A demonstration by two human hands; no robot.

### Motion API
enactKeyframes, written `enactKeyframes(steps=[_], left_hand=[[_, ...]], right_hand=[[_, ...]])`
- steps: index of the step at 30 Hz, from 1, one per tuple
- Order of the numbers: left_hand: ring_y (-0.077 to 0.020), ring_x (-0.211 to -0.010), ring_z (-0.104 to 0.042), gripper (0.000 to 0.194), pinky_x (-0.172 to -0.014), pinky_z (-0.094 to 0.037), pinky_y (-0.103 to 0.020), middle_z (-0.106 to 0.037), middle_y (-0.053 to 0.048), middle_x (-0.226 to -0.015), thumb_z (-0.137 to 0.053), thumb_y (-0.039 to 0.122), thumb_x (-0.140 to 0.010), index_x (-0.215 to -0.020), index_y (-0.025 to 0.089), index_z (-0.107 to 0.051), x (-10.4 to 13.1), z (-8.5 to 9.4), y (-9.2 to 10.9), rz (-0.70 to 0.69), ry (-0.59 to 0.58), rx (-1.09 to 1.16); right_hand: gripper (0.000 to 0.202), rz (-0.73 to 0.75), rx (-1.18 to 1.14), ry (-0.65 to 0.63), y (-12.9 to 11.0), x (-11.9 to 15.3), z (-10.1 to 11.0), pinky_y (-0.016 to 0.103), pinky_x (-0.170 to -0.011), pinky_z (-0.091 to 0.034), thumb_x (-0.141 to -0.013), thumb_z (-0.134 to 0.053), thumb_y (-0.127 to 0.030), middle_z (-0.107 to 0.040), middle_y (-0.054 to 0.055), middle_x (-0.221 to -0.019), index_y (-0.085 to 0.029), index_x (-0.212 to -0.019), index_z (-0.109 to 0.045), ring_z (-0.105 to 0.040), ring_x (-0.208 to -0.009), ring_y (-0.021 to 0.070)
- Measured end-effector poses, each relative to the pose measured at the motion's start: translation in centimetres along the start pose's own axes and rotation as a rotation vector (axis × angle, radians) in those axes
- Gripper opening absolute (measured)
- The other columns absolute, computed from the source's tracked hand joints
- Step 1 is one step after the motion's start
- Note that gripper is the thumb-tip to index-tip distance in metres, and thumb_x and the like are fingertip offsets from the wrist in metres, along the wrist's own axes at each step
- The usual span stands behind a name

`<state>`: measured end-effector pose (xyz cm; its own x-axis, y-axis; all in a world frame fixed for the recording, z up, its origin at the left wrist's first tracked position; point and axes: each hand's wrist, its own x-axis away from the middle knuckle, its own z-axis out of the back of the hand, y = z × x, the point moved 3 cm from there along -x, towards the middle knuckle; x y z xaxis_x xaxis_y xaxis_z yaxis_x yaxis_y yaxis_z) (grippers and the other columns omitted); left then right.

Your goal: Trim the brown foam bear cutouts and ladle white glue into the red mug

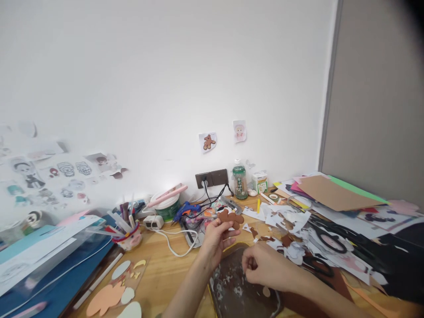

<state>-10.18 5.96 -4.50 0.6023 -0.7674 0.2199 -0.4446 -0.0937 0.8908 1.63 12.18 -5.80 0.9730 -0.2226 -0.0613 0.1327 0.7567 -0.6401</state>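
Observation:
My left hand (218,236) holds a brown bear-shaped cutout (231,217) between thumb and fingers, raised above the table. My right hand (265,265) hovers over a dark, stained tray (228,287) with its fingers curled together. Whether anything is pinched in them is hidden. A small beige round piece (266,291) lies in the tray near the right wrist. On the wall ahead hangs a picture of a brown bear (209,141) on white paper. Brown scraps (287,240) lie to the right of the tray.
Black-handled scissors (327,240) rest among paper scraps on the right. A blue glue gun (187,211), white cable (168,243) and green bottle (240,181) stand behind. Left are a pen holder (129,240) and peach cutouts (106,298). Stacked coloured sheets (341,194) lie back right.

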Motion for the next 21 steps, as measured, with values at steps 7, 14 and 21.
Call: enactKeyframes(steps=[7,14,21], left_hand=[[-0.0140,-0.063,-0.063,0.025,-0.043,-0.045,-0.016,-0.064,-0.004,-0.078,-0.065,0.017,-0.060,-0.080,0.014,-0.050,0.0,0.1,0.1,0.006,0.008,-0.011],[-0.0144,-0.065,-0.063,0.025,-0.045,-0.044,-0.016,-0.065,-0.005,-0.079,-0.066,0.018,-0.058,-0.078,0.015,-0.051,0.1,0.1,0.2,0.004,0.007,-0.020],[-0.0139,-0.063,-0.063,0.027,-0.045,-0.044,-0.015,-0.065,-0.006,-0.079,-0.066,0.020,-0.059,-0.082,0.013,-0.054,0.5,-0.2,0.5,-0.004,-0.010,-0.058]], right_hand=[[0.024,0.000,-0.258,-0.004,0.8,-0.6,0.7,0.017,-0.047,-0.037,-0.060,-0.043,-0.009,-0.061,-0.001,-0.059,-0.015,-0.075,-0.061,-0.053,-0.051,0.0099],[0.016,-0.011,-0.480,-0.015,0.9,-0.7,2.0,0.022,-0.056,-0.046,-0.067,-0.047,-0.016,-0.065,0.002,-0.070,-0.015,-0.082,-0.052,-0.059,-0.060,0.0129],[0.011,-0.039,-0.527,0.120,0.0,-0.4,4.4,0.022,-0.056,-0.045,-0.069,-0.054,-0.024,-0.064,0.001,-0.062,-0.015,-0.073,-0.058,-0.059,-0.060,0.0133]])
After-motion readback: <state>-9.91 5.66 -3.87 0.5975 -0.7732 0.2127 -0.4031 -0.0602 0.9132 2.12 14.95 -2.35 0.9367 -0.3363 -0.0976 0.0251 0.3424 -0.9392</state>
